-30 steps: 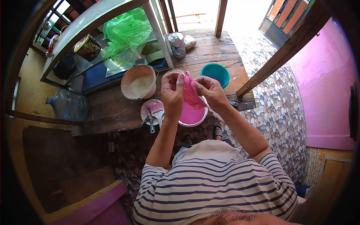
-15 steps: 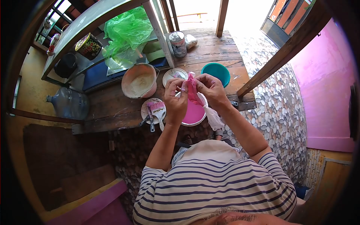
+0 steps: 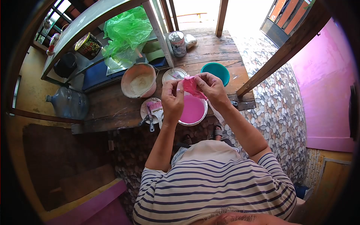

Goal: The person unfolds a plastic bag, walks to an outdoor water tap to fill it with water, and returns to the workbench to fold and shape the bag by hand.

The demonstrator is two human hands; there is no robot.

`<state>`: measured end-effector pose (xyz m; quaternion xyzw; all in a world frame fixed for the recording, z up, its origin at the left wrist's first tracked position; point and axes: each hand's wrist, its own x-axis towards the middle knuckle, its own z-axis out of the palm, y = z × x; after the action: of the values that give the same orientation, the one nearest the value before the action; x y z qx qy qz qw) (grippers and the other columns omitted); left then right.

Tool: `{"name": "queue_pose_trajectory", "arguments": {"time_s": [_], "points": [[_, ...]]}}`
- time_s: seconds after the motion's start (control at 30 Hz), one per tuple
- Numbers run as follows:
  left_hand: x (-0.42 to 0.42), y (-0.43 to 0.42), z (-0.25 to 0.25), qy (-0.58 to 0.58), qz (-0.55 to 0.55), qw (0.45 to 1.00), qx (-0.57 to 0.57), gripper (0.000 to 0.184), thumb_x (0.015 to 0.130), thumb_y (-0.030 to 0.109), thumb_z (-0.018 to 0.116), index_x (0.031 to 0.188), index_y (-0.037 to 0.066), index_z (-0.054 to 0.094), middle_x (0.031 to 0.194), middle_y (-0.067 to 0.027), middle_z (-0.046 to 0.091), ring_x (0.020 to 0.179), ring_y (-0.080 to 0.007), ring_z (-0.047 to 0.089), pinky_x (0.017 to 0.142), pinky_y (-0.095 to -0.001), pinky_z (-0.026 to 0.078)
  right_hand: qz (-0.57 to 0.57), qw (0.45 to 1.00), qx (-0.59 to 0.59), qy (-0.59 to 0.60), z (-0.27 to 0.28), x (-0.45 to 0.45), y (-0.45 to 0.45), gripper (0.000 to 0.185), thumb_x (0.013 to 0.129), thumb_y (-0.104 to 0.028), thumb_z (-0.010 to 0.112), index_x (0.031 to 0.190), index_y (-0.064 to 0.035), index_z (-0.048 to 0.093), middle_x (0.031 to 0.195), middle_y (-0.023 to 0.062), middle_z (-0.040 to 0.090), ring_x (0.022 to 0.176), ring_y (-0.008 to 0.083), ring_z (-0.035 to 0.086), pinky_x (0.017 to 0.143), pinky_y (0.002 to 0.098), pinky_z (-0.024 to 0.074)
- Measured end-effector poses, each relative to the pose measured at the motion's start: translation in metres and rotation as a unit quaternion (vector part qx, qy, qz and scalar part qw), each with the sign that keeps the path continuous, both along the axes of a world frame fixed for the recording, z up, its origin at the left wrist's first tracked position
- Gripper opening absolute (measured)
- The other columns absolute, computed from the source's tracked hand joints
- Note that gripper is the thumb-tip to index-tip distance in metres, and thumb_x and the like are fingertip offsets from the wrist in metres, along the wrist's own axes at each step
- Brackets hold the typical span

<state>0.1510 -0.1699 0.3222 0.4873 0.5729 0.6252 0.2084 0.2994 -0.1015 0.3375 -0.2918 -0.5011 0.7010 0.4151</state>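
Left hand (image 3: 173, 100): thumb and fingertips pinched together on the plastic's left edge
Right hand (image 3: 213, 89): pinched closed on its right side
Plastic (image 3: 192, 87): pink, crumpled, held up between both hands, above the far side of the paint tub (image 3: 204, 114)
Feel: likely light, limp, easily torn (slippery too, if that pink is wet paint); best gripped by opposite edges
Desk (image 3: 101, 116): carries the tub, brush (image 3: 157, 112) and teal bowl (image 3: 215, 72)
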Motion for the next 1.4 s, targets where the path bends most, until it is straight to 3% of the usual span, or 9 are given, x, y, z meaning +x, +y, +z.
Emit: {"name": "queue_pose_trajectory", "arguments": {"time_s": [0.17,0.43,0.5,0.63,0.77,0.83,0.97,1.03,1.4], "points": [[0.000,-0.002,0.003,-0.070,-0.048,0.996,-0.033,0.013,0.098,0.014,0.060,0.103,0.002,0.062,0.092,-0.0012,0.062,0.085,-0.0061,0.057,0.076,-0.0201,0.047,0.022,1.000,0.019,-0.009,-0.006,0.000,0.001,0.021,0.098,-0.015,0.060,0.107,0.0038,0.061,0.094,0.0039,0.065,0.084,0.0072,0.060,0.076,0.0226,0.0509],[-0.004,-0.005,0.017,-0.319,-0.146,0.935,-0.054,0.014,0.099,0.015,0.059,0.101,0.002,0.063,0.091,-0.0027,0.066,0.078,-0.0049,0.059,0.071,-0.0204,0.048,0.041,0.996,0.071,-0.036,-0.003,-0.002,-0.004,0.023,0.099,-0.015,0.059,0.110,0.0051,0.060,0.098,0.0058,0.065,0.087,0.0079,0.059,0.078,0.0241,0.0507],[-0.006,-0.006,0.016,-0.355,-0.165,0.919,-0.050,0.014,0.100,0.015,0.057,0.100,0.002,0.062,0.091,-0.0027,0.066,0.078,-0.0053,0.060,0.071,-0.0205,0.049,0.027,0.992,0.100,-0.071,0.004,-0.001,-0.008,0.018,0.100,-0.016,0.057,0.106,0.0004,0.058,0.090,-0.0009,0.059,0.077,0.0052,0.052,0.069,0.0203,0.0449],[-0.008,-0.007,0.023,-0.437,-0.204,0.875,-0.038,0.013,0.101,0.015,0.054,0.100,0.004,0.060,0.090,-0.0026,0.066,0.077,-0.0063,0.060,0.071,-0.0208,0.049,-0.004,0.989,0.128,-0.076,-0.001,-0.003,-0.007,0.017,0.101,-0.017,0.055,0.105,-0.0009,0.057,0.087,-0.0016,0.057,0.074,0.0046,0.050,0.067,0.0196,0.0440],[-0.010,-0.008,0.015,-0.430,-0.219,0.875,-0.026,0.011,0.102,0.014,0.053,0.099,0.004,0.058,0.090,-0.0019,0.065,0.077,-0.0059,0.059,0.071,-0.0209,0.049,-0.032,0.984,0.151,-0.093,-0.005,0.000,-0.005,0.019,0.101,-0.017,0.055,0.105,0.0015,0.057,0.090,0.0021,0.061,0.079,0.0060,0.054,0.071,0.0215,0.0467],[-0.010,-0.008,0.010,-0.444,-0.240,0.863,0.018,0.016,0.102,0.013,0.051,0.107,0.000,0.058,0.103,-0.0073,0.065,0.095,-0.0112,0.062,0.087,-0.0257,0.049,-0.039,0.986,0.143,-0.082,-0.004,0.000,-0.006,0.022,0.100,-0.017,0.057,0.106,0.0039,0.058,0.092,0.0054,0.064,0.083,0.0080,0.057,0.074,0.0238,0.0487],[-0.009,-0.007,0.004,-0.443,-0.235,0.863,0.053,0.015,0.102,0.012,0.051,0.107,0.000,0.058,0.100,-0.0059,0.064,0.094,-0.0111,0.061,0.088,-0.0258,0.048,-0.035,0.993,0.101,-0.042,0.004,0.001,-0.007,0.021,0.100,-0.016,0.057,0.106,0.0045,0.058,0.092,0.0060,0.064,0.083,0.0083,0.058,0.074,0.0242,0.0494],[-0.011,-0.006,0.002,-0.306,-0.170,0.937,0.006,0.013,0.102,0.016,0.052,0.099,0.005,0.059,0.089,0.0004,0.061,0.078,-0.0058,0.055,0.073,-0.0212,0.045,-0.020,0.995,0.086,-0.041,0.005,0.004,-0.004,0.022,0.099,-0.016,0.057,0.107,0.0048,0.058,0.093,0.0063,0.065,0.084,0.0083,0.058,0.075,0.0242,0.0497],[-0.026,-0.004,0.018,-0.330,-0.234,0.901,-0.159,0.022,0.100,0.025,0.057,0.101,0.004,0.065,0.084,0.0025,0.062,0.071,-0.0036,0.052,0.067,-0.0198,0.041,0.073,0.985,0.111,-0.110,-0.006,0.006,0.011,0.026,0.098,-0.017,0.060,0.107,0.0070,0.061,0.095,0.0076,0.067,0.087,0.0096,0.062,0.079,0.0259,0.0517]]}}
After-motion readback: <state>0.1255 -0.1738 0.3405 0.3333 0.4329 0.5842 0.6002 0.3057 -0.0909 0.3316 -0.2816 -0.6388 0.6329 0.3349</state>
